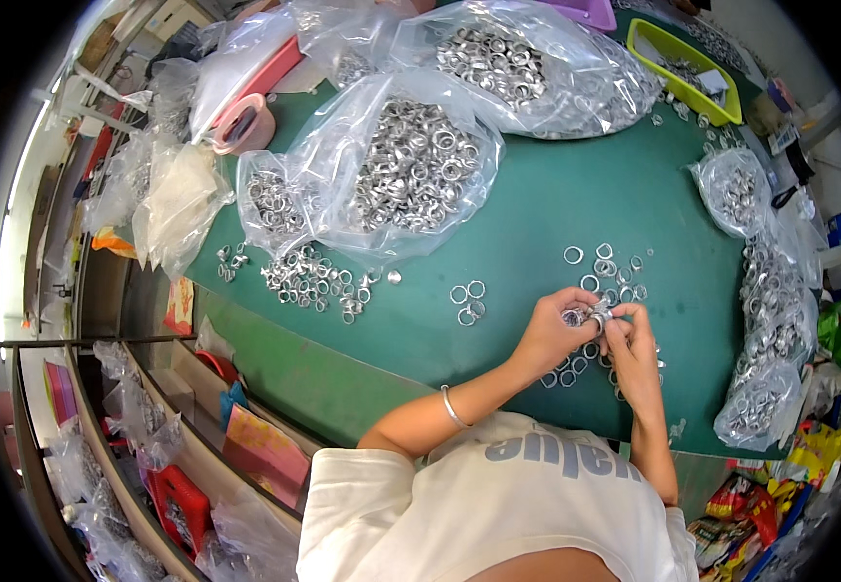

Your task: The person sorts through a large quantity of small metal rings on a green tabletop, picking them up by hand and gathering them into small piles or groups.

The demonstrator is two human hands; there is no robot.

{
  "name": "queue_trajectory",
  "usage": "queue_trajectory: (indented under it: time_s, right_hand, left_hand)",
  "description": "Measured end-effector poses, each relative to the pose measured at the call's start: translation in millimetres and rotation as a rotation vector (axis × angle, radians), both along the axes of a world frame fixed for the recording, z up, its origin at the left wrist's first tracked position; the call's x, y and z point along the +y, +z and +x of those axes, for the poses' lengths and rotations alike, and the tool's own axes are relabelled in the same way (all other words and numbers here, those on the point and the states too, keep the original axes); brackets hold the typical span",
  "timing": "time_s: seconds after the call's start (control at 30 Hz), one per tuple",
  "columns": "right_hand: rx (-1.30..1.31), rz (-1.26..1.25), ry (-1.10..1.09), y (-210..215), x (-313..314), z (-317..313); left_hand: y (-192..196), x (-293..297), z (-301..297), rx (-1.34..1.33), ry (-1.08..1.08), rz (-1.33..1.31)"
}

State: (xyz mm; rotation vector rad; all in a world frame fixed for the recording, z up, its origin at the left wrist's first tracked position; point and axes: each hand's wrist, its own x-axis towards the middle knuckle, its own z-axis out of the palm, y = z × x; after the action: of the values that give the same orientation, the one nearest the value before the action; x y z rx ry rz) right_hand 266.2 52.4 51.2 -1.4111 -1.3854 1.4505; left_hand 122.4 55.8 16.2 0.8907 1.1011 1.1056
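I have the left hand (558, 328) and right hand (636, 347) both clamped on a bunch of rings (597, 315), above the near right part of the table (576, 199), with loose rings (574, 365) around them, a bag (336, 131) toward the table's far left, and a green tray (728, 115) at its far right.

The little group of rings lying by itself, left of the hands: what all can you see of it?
The small group of rings looks like about four thin, silvery, shiny bands, probably metal, with open centres and outlines that seem slightly angular. They lie loose on the green tabletop, between the left hand and a larger loose pile. The lower two seem to touch or overlap; whether the upper two touch is hard to tell. No hand touches them.
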Motion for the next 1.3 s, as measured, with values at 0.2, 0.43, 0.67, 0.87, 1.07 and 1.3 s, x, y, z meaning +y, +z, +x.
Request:
queue_trajectory:
  time_s: [0.2,0.43,0.67,0.87,1.07,1.3]
  right_hand:
    - [0.115,-0.087,0.076,-5.9,-3.7,9.7]
    - [0.012,-0.042,0.213,-6.4,-6.2,5.1]
    - [-0.062,-0.048,0.094,0.1,-1.5,31.5]
    - [-0.504,0.488,-0.131,-7.2,29.0,64.7]
    - [-0.744,0.457,0.079,-8.2,48.2,51.1]
    - [-0.701,0.403,0.167,-5.5,44.9,75.7]
  left_hand:
    - [32.9,19.5,-61.0,0.418,-0.008,0.217]
    - [105.4,159.4,-118.0,0.912,0.170,0.642]
    - [89.3,247.7,-123.2,1.117,0.367,0.615]
    - [64.7,130.1,-60.8,0.800,-0.034,0.797]
    - [3.2,70.2,-30.3,1.016,-0.320,0.461]
    - [-2.2,56.7,-37.4,0.952,-0.312,0.431]
